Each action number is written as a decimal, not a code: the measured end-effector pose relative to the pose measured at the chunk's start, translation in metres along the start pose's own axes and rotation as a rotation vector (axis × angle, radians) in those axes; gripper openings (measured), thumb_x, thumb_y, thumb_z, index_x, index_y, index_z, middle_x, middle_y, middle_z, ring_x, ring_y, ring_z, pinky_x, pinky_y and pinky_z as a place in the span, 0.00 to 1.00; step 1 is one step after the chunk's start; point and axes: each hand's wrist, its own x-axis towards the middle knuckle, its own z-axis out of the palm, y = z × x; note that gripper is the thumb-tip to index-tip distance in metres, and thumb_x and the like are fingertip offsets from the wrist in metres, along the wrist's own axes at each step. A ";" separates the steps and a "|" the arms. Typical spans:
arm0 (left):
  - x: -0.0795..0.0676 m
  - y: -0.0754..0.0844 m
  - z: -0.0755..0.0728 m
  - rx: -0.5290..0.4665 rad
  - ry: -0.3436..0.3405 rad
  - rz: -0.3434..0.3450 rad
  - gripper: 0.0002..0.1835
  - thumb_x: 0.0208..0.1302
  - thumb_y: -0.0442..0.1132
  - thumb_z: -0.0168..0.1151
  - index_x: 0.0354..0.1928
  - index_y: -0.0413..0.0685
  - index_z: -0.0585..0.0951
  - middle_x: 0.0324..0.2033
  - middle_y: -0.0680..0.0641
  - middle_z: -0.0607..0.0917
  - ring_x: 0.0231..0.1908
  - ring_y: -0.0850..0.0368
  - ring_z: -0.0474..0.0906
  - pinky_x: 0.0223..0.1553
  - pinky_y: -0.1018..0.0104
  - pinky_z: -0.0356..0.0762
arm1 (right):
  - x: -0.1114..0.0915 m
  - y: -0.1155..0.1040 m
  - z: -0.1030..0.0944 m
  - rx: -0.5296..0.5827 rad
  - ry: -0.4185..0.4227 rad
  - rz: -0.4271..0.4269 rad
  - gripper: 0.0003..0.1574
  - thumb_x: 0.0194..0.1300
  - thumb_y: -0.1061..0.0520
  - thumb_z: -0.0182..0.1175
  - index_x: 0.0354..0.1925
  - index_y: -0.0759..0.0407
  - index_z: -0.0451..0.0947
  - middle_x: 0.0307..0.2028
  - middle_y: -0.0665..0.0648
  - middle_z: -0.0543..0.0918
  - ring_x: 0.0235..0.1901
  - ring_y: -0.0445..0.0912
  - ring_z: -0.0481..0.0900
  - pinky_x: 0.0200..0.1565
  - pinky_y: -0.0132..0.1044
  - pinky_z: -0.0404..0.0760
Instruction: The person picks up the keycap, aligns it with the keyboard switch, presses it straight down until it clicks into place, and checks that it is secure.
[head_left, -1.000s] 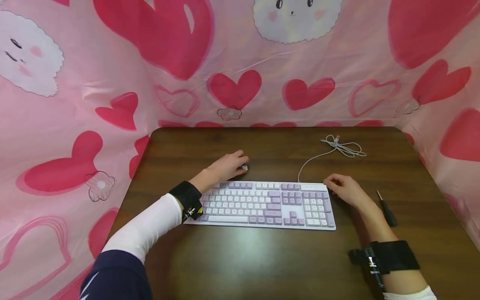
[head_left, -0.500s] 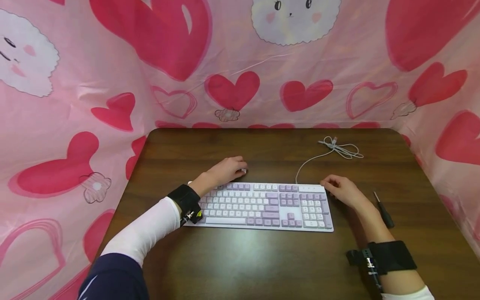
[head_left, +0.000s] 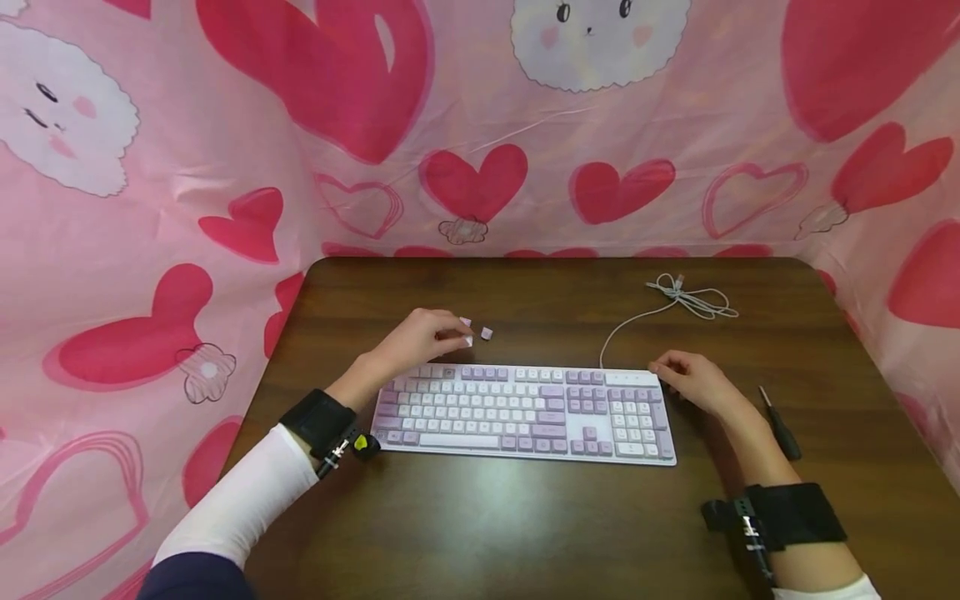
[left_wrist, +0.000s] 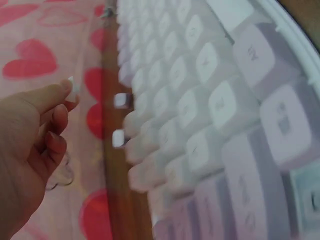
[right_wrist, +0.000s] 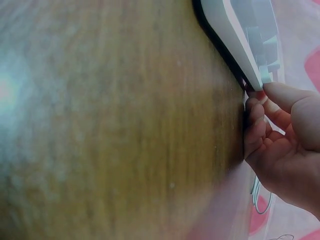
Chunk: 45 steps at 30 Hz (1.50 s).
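Observation:
A white and lilac keyboard (head_left: 480, 414) lies on the wooden table. Behind its back left part, my left hand (head_left: 420, 340) pinches a small pale keycap (left_wrist: 73, 90) between thumb and index finger. Two more loose keycaps rest on the table near those fingertips, one a lilac keycap (head_left: 487, 333) and the other a keycap (head_left: 466, 322) partly behind the fingers. At the keyboard's back right corner, my right hand (head_left: 688, 379) grips the edge, thumb on top and fingers curled low at the side, as the right wrist view shows.
A thin white cable (head_left: 637, 317) runs from the keyboard's back edge to a tied bundle (head_left: 697, 302) at the back right. To the right of my right hand lies a screwdriver (head_left: 782, 429) with a dark handle. Pink heart-patterned cloth (head_left: 480, 117) surrounds the table.
My left hand has drawn back to the left with a keycap between its fingertips, and the two loose keycaps have come into sight. My right hand stays at the keyboard's corner.

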 end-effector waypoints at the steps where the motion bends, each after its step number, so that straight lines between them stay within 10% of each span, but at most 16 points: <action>1: -0.003 -0.001 -0.003 -0.011 -0.001 -0.005 0.12 0.68 0.36 0.71 0.52 0.44 0.89 0.43 0.52 0.89 0.40 0.58 0.81 0.43 0.63 0.82 | 0.000 0.000 -0.001 -0.003 0.000 -0.001 0.18 0.80 0.51 0.57 0.49 0.67 0.80 0.33 0.56 0.79 0.32 0.49 0.75 0.31 0.38 0.77; 22: -0.036 -0.026 0.011 -0.133 -0.092 -0.145 0.10 0.68 0.37 0.72 0.49 0.49 0.92 0.44 0.53 0.91 0.44 0.58 0.86 0.51 0.56 0.82 | 0.002 -0.001 -0.001 -0.024 -0.026 0.011 0.20 0.80 0.50 0.56 0.51 0.67 0.80 0.34 0.57 0.79 0.33 0.49 0.75 0.32 0.38 0.77; 45: -0.038 -0.020 0.016 0.040 -0.137 -0.012 0.09 0.69 0.40 0.71 0.49 0.53 0.90 0.42 0.56 0.86 0.41 0.62 0.79 0.49 0.65 0.82 | 0.002 0.001 0.005 -0.076 0.002 0.000 0.20 0.82 0.49 0.52 0.51 0.65 0.79 0.37 0.59 0.80 0.36 0.51 0.76 0.37 0.42 0.73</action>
